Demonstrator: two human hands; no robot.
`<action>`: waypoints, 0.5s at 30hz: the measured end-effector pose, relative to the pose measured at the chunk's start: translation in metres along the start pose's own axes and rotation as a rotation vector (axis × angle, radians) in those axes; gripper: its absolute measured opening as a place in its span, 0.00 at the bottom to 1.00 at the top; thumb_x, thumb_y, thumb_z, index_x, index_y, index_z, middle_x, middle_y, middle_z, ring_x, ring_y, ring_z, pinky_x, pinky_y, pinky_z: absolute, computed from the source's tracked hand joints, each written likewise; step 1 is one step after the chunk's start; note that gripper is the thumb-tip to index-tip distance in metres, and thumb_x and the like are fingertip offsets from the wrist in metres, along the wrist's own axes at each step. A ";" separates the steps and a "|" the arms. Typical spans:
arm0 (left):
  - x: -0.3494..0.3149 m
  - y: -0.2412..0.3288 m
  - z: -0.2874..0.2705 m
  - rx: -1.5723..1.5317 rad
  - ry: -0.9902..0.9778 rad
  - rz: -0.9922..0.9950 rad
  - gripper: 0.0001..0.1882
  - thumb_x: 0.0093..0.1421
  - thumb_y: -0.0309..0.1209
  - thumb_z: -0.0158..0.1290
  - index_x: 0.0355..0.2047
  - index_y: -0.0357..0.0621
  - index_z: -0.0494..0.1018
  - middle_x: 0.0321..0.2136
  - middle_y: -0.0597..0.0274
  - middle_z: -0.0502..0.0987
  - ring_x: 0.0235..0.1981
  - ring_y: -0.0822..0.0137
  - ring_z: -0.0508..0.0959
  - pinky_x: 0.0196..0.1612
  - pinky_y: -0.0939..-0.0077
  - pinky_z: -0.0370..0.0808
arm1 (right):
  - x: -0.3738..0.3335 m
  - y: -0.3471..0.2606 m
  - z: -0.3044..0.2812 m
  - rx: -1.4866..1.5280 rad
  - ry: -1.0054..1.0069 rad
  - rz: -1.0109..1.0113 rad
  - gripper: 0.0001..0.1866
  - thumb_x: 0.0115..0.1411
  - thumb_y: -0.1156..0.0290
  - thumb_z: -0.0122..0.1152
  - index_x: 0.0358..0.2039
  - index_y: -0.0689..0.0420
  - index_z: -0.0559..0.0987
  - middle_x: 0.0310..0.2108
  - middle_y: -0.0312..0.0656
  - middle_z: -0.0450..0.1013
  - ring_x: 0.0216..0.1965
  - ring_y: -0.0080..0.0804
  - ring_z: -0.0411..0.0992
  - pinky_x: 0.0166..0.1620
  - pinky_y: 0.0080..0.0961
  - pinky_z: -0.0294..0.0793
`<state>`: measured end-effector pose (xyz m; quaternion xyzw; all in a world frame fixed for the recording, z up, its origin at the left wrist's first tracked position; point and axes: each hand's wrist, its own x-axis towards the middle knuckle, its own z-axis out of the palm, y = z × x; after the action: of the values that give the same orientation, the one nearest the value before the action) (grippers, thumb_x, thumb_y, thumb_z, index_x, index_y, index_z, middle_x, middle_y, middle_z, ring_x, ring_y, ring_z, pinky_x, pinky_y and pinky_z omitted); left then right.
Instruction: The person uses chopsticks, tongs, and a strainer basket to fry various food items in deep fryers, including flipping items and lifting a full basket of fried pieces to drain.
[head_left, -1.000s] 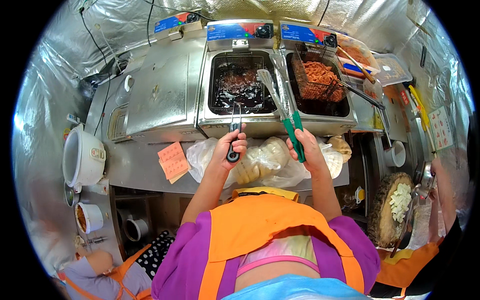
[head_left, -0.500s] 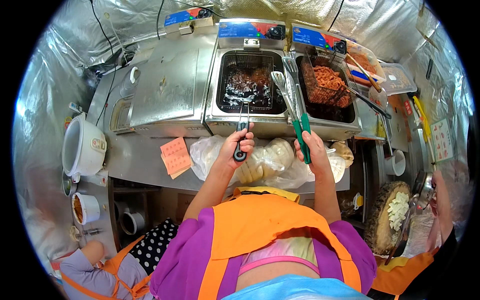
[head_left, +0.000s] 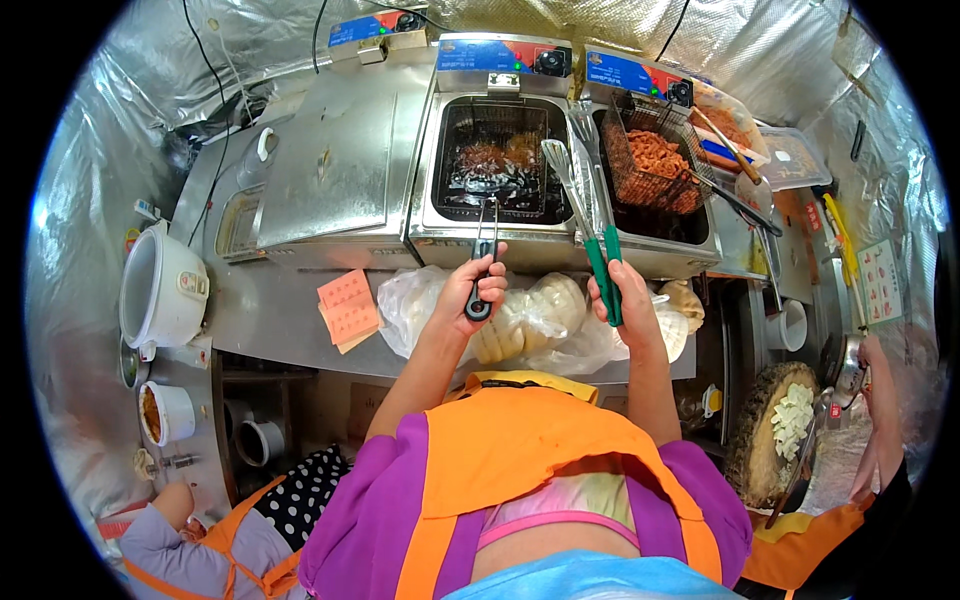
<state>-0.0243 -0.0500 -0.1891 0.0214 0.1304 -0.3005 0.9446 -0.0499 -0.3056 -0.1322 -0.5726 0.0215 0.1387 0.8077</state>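
Observation:
My left hand point(head_left: 470, 293) is closed around the black handle of a wire fryer basket point(head_left: 478, 300). That basket sits down in the dark oil of the middle fryer point(head_left: 425, 215), with brownish food point(head_left: 485, 158) bubbling in it. My right hand point(head_left: 632, 303) grips green-handled metal tongs point(head_left: 598, 262), their ends pointing up over the gap between the middle and right fryers. Above the right fryer's dark oil rests a second wire basket point(head_left: 625, 170), filled with reddish strips of food point(head_left: 657, 158). Behind my wrists lies a clear plastic bag of pale buns point(head_left: 545, 312).
A metal lid point(head_left: 330, 170) covers the left fryer. Pink paper slips point(head_left: 348, 303) lie on the counter. A white cooker point(head_left: 165, 290) stands far left. Co-workers flank me; at right, one's hand point(head_left: 878, 370) is near a round chopping block point(head_left: 750, 440) with chopped pale vegetable.
The oil surface in the middle basket has shifted, showing more of the brownish food. My hands keep their grips with hardly any movement.

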 end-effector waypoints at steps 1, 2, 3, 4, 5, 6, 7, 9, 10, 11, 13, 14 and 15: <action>0.000 0.000 -0.001 -0.001 0.001 0.001 0.13 0.65 0.27 0.43 0.50 0.40 0.64 0.25 0.64 0.66 0.19 0.78 0.63 0.18 0.85 0.64 | -0.001 0.000 0.001 0.001 -0.002 0.002 0.17 0.65 0.56 0.45 0.42 0.58 0.69 0.24 0.36 0.68 0.16 0.16 0.63 0.19 0.13 0.61; 0.001 0.000 0.000 -0.001 0.001 0.000 0.13 0.65 0.27 0.43 0.50 0.40 0.64 0.25 0.64 0.66 0.19 0.77 0.63 0.18 0.85 0.64 | 0.000 0.000 0.001 0.003 -0.003 0.001 0.17 0.65 0.56 0.45 0.42 0.58 0.69 0.24 0.36 0.68 0.16 0.17 0.62 0.19 0.13 0.61; 0.001 0.000 0.002 -0.005 0.008 -0.001 0.13 0.65 0.28 0.43 0.49 0.40 0.64 0.25 0.64 0.66 0.19 0.77 0.63 0.18 0.85 0.64 | -0.001 -0.001 0.001 -0.003 0.002 0.007 0.17 0.65 0.56 0.45 0.42 0.58 0.69 0.24 0.36 0.68 0.16 0.17 0.62 0.19 0.13 0.61; 0.001 -0.001 0.005 -0.008 0.015 -0.002 0.13 0.65 0.28 0.43 0.49 0.40 0.64 0.25 0.64 0.66 0.19 0.77 0.63 0.18 0.85 0.64 | -0.001 -0.002 0.002 -0.009 0.007 0.012 0.17 0.65 0.56 0.45 0.42 0.58 0.69 0.24 0.36 0.68 0.16 0.17 0.62 0.19 0.13 0.61; -0.001 -0.002 0.006 -0.013 0.026 -0.003 0.13 0.65 0.28 0.43 0.49 0.40 0.64 0.25 0.64 0.66 0.19 0.77 0.63 0.18 0.85 0.64 | -0.002 -0.001 0.002 -0.012 0.013 0.022 0.17 0.65 0.56 0.46 0.41 0.58 0.69 0.24 0.36 0.68 0.16 0.17 0.62 0.19 0.13 0.61; 0.000 -0.002 0.004 -0.013 0.013 -0.002 0.14 0.65 0.28 0.42 0.50 0.39 0.64 0.25 0.64 0.66 0.19 0.77 0.64 0.19 0.85 0.65 | -0.001 0.000 0.001 -0.029 0.010 0.017 0.17 0.65 0.56 0.46 0.41 0.58 0.69 0.24 0.36 0.68 0.16 0.17 0.63 0.19 0.13 0.61; 0.002 0.000 0.003 -0.013 -0.001 -0.002 0.15 0.66 0.29 0.41 0.51 0.38 0.63 0.26 0.64 0.66 0.19 0.77 0.64 0.19 0.84 0.66 | 0.001 0.001 0.000 -0.046 0.008 0.012 0.17 0.65 0.56 0.46 0.40 0.58 0.69 0.24 0.36 0.68 0.16 0.17 0.63 0.19 0.13 0.61; 0.003 0.001 0.000 -0.026 -0.021 -0.006 0.16 0.66 0.30 0.41 0.52 0.36 0.62 0.26 0.63 0.66 0.20 0.76 0.65 0.20 0.83 0.67 | 0.001 0.001 0.001 -0.066 0.005 0.007 0.16 0.65 0.56 0.46 0.39 0.58 0.69 0.24 0.36 0.68 0.16 0.17 0.63 0.19 0.13 0.61; 0.005 0.002 0.000 -0.028 -0.029 -0.011 0.16 0.66 0.30 0.41 0.52 0.36 0.62 0.27 0.63 0.66 0.20 0.76 0.65 0.20 0.83 0.67 | 0.001 -0.001 0.003 -0.066 0.003 0.004 0.16 0.65 0.56 0.46 0.38 0.58 0.69 0.24 0.36 0.68 0.16 0.17 0.62 0.19 0.13 0.61; 0.004 0.001 -0.002 -0.039 -0.030 -0.019 0.16 0.66 0.30 0.41 0.52 0.36 0.62 0.27 0.63 0.66 0.20 0.76 0.65 0.20 0.83 0.67 | -0.001 -0.001 0.003 -0.066 0.006 0.012 0.16 0.65 0.56 0.46 0.38 0.58 0.69 0.24 0.37 0.68 0.16 0.17 0.62 0.19 0.13 0.61; 0.007 0.003 -0.001 -0.046 -0.037 -0.034 0.16 0.66 0.30 0.41 0.51 0.35 0.63 0.27 0.63 0.66 0.21 0.76 0.65 0.21 0.83 0.67 | 0.000 -0.001 0.002 -0.077 0.009 -0.009 0.16 0.65 0.57 0.46 0.38 0.58 0.69 0.24 0.37 0.68 0.16 0.17 0.62 0.19 0.14 0.61; 0.007 0.004 -0.003 -0.056 -0.043 -0.038 0.16 0.65 0.30 0.41 0.50 0.35 0.63 0.27 0.63 0.66 0.21 0.76 0.65 0.21 0.83 0.67 | 0.001 0.000 0.002 -0.083 0.005 -0.009 0.16 0.65 0.57 0.46 0.38 0.58 0.68 0.24 0.37 0.68 0.16 0.17 0.62 0.19 0.14 0.61; 0.006 0.004 -0.004 -0.055 -0.035 -0.026 0.16 0.65 0.30 0.41 0.50 0.35 0.63 0.27 0.63 0.66 0.21 0.76 0.65 0.21 0.83 0.67 | 0.002 0.002 0.002 -0.078 -0.003 -0.002 0.16 0.65 0.57 0.46 0.37 0.59 0.68 0.24 0.37 0.68 0.16 0.18 0.62 0.20 0.15 0.61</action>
<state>-0.0183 -0.0492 -0.1943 -0.0114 0.1222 -0.3095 0.9430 -0.0486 -0.3026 -0.1340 -0.6036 0.0141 0.1395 0.7849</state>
